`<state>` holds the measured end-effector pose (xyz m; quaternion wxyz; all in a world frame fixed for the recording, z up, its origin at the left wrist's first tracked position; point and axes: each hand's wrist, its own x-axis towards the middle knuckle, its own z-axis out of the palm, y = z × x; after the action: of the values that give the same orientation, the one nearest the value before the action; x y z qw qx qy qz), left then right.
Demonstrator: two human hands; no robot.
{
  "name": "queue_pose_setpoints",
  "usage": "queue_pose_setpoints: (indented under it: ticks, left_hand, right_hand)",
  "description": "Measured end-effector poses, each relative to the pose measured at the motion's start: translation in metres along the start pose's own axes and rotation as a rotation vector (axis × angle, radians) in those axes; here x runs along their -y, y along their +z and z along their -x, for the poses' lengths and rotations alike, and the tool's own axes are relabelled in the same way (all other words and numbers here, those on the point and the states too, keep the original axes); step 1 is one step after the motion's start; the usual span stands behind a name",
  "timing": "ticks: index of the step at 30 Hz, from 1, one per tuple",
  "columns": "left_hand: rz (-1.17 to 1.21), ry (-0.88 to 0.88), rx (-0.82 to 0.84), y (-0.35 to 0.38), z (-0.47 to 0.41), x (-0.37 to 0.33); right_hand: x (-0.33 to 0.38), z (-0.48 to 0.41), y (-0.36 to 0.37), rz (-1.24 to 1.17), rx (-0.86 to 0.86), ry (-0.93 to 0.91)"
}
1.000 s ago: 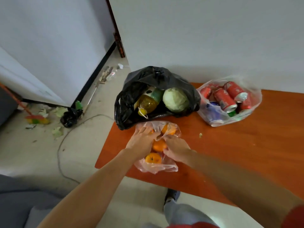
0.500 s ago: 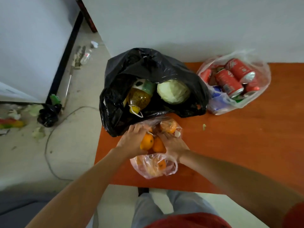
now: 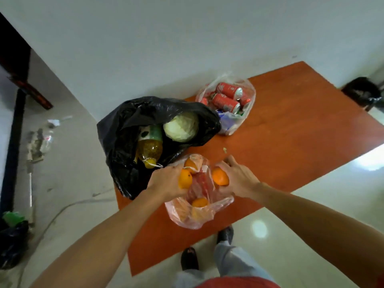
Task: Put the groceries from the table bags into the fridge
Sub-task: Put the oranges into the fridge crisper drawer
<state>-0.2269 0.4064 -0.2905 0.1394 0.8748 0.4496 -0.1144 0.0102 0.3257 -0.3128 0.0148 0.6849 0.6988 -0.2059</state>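
A clear plastic bag of oranges (image 3: pixel 195 215) lies at the near edge of the orange-brown table (image 3: pixel 291 146). My left hand (image 3: pixel 166 180) grips one orange (image 3: pixel 185 178) just above the bag's mouth. My right hand (image 3: pixel 239 177) grips another orange (image 3: pixel 220 176) on the bag's right side. More oranges stay inside the bag. Behind it an open black bag (image 3: pixel 124 142) holds a yellow drink bottle (image 3: pixel 149 148) and a pale green cabbage (image 3: pixel 180 126). A clear bag of red cans (image 3: pixel 227 98) sits further back.
A white wall runs behind the table. On the floor to the left lie a cable, scattered litter and a dark rubbish bag (image 3: pixel 12 242). A black bin (image 3: pixel 362 92) stands at the far right. My legs and shoes are below the table's near edge.
Both hands have lifted an orange each out of the clear bag and moved apart. The camera has swung right and tilted, so the table now looks slanted.
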Motion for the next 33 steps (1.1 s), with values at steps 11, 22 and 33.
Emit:
queue_pose_setpoints:
  ticks: [11, 22, 33]
  left_hand:
    - [-0.136, 0.364, -0.237, -0.093, -0.020, -0.152]
    - [-0.154, 0.843, -0.259, -0.071, 0.002, -0.447]
    - [-0.314, 1.273, -0.233, -0.007, 0.022, -0.723]
  right_hand:
    - [-0.074, 0.150, -0.051, 0.001, -0.305, 0.345]
    - [-0.190, 0.409, -0.058, 0.043, -0.475, 0.729]
    - [-0.332, 0.620, -0.031, 0.040, -0.513, 1.092]
